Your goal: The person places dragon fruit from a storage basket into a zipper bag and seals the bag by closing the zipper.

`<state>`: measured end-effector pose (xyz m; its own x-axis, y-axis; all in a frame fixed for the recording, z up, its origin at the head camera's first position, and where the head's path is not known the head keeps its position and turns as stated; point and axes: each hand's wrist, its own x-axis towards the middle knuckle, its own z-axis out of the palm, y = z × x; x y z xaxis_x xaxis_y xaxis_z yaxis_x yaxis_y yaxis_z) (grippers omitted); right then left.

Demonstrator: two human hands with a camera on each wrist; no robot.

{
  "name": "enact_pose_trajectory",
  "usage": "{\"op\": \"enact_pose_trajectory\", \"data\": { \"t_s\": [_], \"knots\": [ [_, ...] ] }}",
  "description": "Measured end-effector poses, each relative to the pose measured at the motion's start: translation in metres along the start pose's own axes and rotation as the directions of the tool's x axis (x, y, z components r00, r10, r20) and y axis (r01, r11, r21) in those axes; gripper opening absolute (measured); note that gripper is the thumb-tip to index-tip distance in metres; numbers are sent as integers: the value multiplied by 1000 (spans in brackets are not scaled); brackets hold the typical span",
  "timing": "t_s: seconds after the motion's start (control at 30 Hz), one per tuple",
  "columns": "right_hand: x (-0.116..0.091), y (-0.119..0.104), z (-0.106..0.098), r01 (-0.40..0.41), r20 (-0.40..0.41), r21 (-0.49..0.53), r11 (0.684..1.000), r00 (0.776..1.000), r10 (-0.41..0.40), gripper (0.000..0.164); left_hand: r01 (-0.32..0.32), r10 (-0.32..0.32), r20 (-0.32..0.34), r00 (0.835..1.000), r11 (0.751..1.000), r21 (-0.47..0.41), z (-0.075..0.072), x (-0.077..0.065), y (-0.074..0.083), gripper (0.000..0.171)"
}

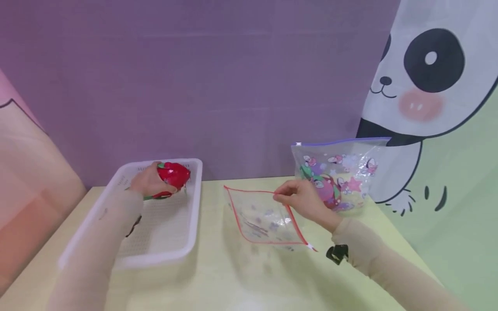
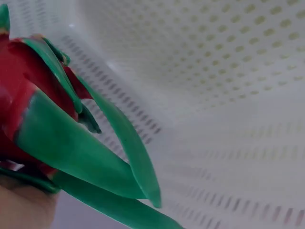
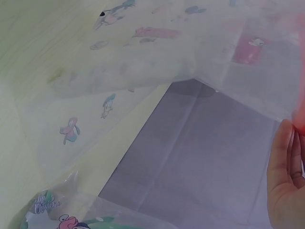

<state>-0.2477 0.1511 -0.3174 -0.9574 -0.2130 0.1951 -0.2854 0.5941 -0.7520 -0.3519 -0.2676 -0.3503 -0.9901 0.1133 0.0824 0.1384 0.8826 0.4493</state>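
My left hand (image 1: 147, 181) grips a red dragon fruit (image 1: 175, 174) with green scales, over the far part of a white plastic basket (image 1: 196, 207). In the left wrist view, the dragon fruit's long green tips (image 2: 81, 143) point toward the basket's perforated wall. My right hand (image 1: 305, 199) pinches the red zip edge of a clear printed zip bag (image 1: 256, 216) between thumb and fingers. The bag's red-edged mouth is spread apart, and its slider (image 1: 310, 247) sits at the near right corner. The right wrist view shows the fingers at the red edge and the bag's thin film (image 3: 143, 62).
A larger clear zip bag (image 1: 362, 172) with a purple zip stands behind my right hand, holding something red and green. The pale yellow table (image 1: 218, 276) ends at a purple backdrop (image 1: 241, 86). A panda print (image 1: 412, 103) covers the right wall.
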Motion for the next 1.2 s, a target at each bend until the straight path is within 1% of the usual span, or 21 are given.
{"op": "enact_pose_trajectory", "data": {
  "t_s": [0.13, 0.2, 0.4, 0.47, 0.57, 0.63, 0.73, 0.8, 0.97, 1.07, 1.2],
  "knots": [
    [1, 1, -1, 41, -11, -32, 999, 999, -41, 9, 0, -1, -24, 1000, 999, -42, -14, -8, 13, 101],
    [1, 2, -2, 64, -17, -42, 997, 998, -65, 10, -3, 2, -30, 1000, 999, -48, -20, -13, 20, 102],
    [3, 6, -3, 109, -30, -46, 993, 993, -110, 11, -17, 16, -50, 999, 999, -32, -30, -38, 36, 106],
    [4, 7, -3, 105, -32, -33, 994, 994, -106, 12, -33, 32, -52, 998, 999, -25, -32, -47, 42, 106],
    [6, 9, -2, 69, -12, 8, 998, 998, -69, 15, -62, 62, -54, 997, 998, 0, -35, -60, 51, 105],
    [6, 10, -2, 38, 5, 30, 999, 999, -38, 18, -73, 74, -55, 996, 997, 16, -36, -67, 57, 105],
    [6, 11, -2, 14, 17, 33, 999, 1000, -15, 18, -97, 99, -58, 993, 995, 38, -36, -76, 67, 105],
    [6, 12, -1, 8, 12, 26, 1000, 1000, -9, 17, -113, 116, -58, 992, 992, 53, -35, -79, 74, 106],
    [6, 10, 2, 4, -4, 24, 1000, 1000, -4, 15, -149, 152, -48, 987, 987, 57, -31, -89, 89, 104],
    [6, 9, 4, 7, -13, 21, 1000, 1000, -7, 14, -187, 189, -45, 981, 981, 47, -30, -96, 97, 103],
    [7, 8, 6, 19, -22, 11, 1000, 1000, -19, 13, -245, 246, -54, 968, 969, 24, -29, -105, 108, 101]
  ]
}}
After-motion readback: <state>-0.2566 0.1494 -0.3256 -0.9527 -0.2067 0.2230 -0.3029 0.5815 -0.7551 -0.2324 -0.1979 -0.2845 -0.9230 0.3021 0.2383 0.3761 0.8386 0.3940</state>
